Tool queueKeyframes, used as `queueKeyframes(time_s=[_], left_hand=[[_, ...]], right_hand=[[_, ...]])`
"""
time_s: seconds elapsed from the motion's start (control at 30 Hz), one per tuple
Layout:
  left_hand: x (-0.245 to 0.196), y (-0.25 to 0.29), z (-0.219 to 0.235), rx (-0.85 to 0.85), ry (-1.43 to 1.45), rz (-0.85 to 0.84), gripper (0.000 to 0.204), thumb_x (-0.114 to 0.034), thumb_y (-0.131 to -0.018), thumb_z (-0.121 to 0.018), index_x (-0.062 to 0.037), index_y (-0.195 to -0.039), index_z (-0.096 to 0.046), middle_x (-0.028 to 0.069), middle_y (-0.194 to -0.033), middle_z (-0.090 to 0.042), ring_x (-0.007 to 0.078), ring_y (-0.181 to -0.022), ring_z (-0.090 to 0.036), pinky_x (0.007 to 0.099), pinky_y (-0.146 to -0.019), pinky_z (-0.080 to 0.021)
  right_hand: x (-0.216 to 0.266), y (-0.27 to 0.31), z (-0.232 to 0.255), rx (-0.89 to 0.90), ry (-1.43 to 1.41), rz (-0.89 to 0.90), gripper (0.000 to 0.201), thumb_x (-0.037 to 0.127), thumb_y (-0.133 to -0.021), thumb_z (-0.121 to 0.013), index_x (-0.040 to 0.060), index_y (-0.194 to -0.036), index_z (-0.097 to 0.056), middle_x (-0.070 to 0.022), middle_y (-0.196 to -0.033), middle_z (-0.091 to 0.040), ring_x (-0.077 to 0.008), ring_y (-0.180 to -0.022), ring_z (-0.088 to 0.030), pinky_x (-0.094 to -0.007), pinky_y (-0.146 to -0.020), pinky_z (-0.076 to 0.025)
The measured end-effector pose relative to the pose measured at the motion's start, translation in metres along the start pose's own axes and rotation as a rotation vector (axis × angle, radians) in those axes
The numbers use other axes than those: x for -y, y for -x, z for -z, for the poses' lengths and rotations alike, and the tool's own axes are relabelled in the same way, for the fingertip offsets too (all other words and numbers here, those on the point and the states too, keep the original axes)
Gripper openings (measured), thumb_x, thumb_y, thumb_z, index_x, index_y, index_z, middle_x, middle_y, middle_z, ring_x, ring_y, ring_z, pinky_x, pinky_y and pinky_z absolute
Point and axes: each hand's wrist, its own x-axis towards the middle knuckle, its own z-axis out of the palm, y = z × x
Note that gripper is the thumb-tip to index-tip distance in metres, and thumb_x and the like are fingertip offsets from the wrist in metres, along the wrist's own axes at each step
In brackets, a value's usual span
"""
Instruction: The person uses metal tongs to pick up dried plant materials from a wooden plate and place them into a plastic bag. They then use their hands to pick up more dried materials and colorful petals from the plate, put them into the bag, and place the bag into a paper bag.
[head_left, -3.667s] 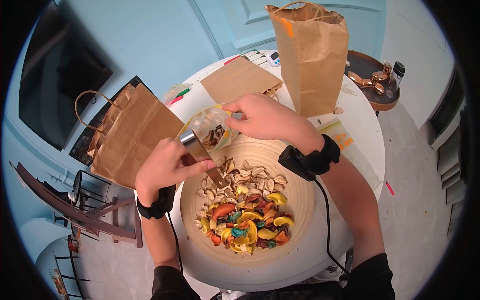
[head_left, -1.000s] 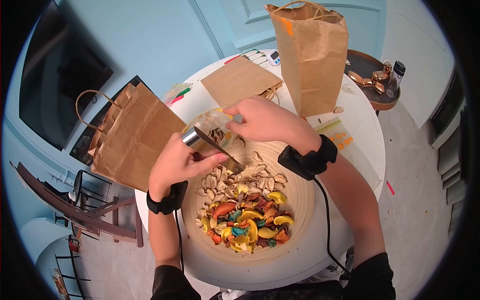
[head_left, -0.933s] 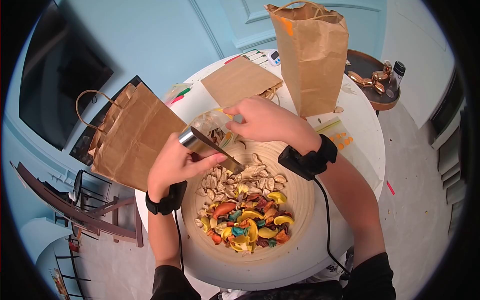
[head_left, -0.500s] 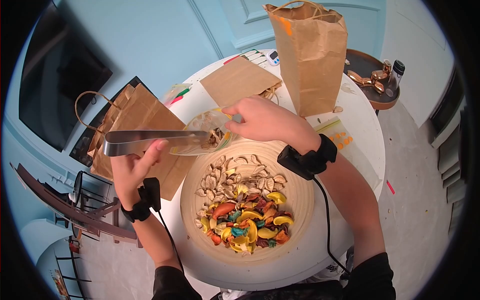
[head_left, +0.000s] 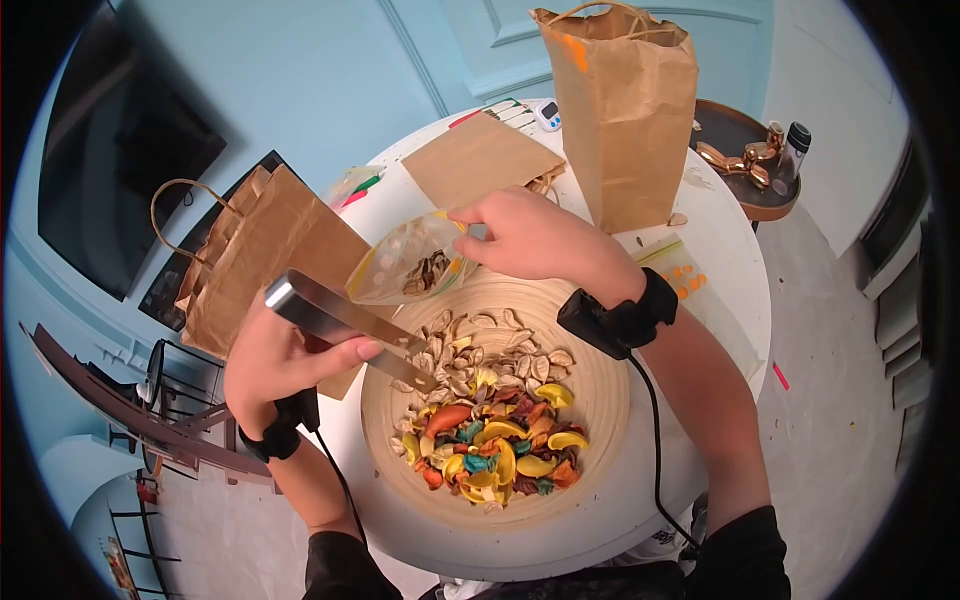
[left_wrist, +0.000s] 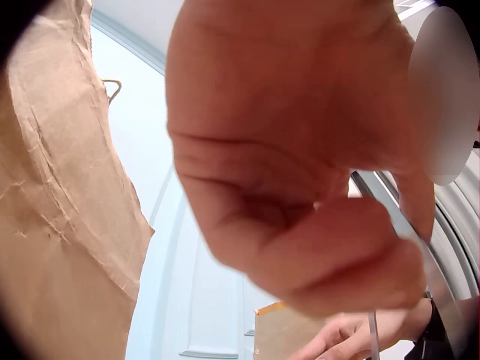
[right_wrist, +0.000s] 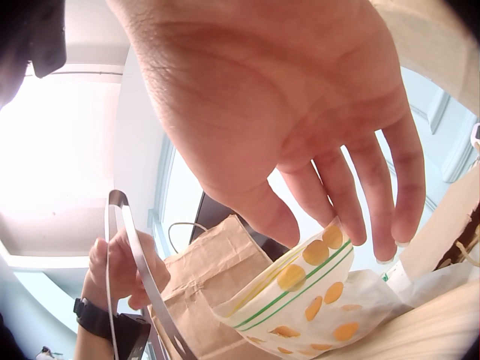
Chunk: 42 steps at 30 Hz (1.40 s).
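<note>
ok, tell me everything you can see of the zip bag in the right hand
The zip bag is a thin, translucent pouch, plastic by its look, with orange and yellow spots and green lines running along below its mouth. It lies tilted with the mouth open, and some dried brown pieces show inside. The right hand pinches the rim between thumb and fingers. It sits at the far side of the wooden plate. Whether its underside rests on anything, I can't tell.

The left hand is held palm inward near the surface's left edge, thumb extended, fingers curled. The right hand is reached toward the far edge, its thumb and index finger brought together, forearm slanted.
</note>
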Motion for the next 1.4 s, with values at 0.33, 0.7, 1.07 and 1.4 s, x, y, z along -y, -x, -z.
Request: queueKeyframes(time_s=[0.33,0.7,1.07,1.4], left_hand=[[0.026,-0.025,0.000,0.170,-0.420,0.066,0.053,-0.046,-0.084,-0.084,0.0042,-0.075,-0.072,0.0125,-0.052,-0.060,0.0246,-0.044,-0.059,0.0341,-0.049,-0.045],[0.033,-0.039,-0.023,0.175,-0.426,0.020,0.062,-0.048,-0.084,-0.082,0.0053,-0.059,-0.065,0.0165,-0.049,-0.055,0.0290,-0.042,-0.056,0.0368,-0.047,-0.044],[0.043,-0.044,-0.031,0.222,-0.359,-0.111,0.059,-0.041,-0.086,-0.084,0.0042,-0.055,-0.063,0.0143,-0.046,-0.054,0.0261,-0.038,-0.053,0.0343,-0.044,-0.042],[0.037,-0.033,-0.017,0.179,-0.167,-0.099,0.043,-0.032,-0.087,-0.085,0.0029,-0.068,-0.069,0.0055,-0.055,-0.063,0.0140,-0.045,-0.059,0.0267,-0.046,-0.044]], right_hand=[[-0.004,-0.002,-0.005,-0.007,0.023,0.007,0.047,0.025,-0.094,-0.066,-0.0056,-0.130,-0.067,-0.0268,-0.111,-0.073,-0.0375,-0.107,-0.070,-0.0437,-0.097,-0.054],[-0.006,-0.003,-0.007,-0.005,0.033,0.025,0.047,0.024,-0.095,-0.065,-0.0053,-0.131,-0.066,-0.0259,-0.101,-0.073,-0.0359,-0.095,-0.070,-0.0433,-0.089,-0.055],[-0.003,-0.001,-0.006,0.011,0.039,0.010,0.046,0.022,-0.093,-0.064,-0.0065,-0.128,-0.068,-0.0293,-0.107,-0.072,-0.0390,-0.103,-0.071,-0.0444,-0.095,-0.055],[-0.001,0.000,-0.004,0.020,0.036,-0.002,0.047,0.022,-0.093,-0.065,-0.0062,-0.130,-0.067,-0.0277,-0.108,-0.073,-0.0390,-0.103,-0.071,-0.0446,-0.095,-0.055]])
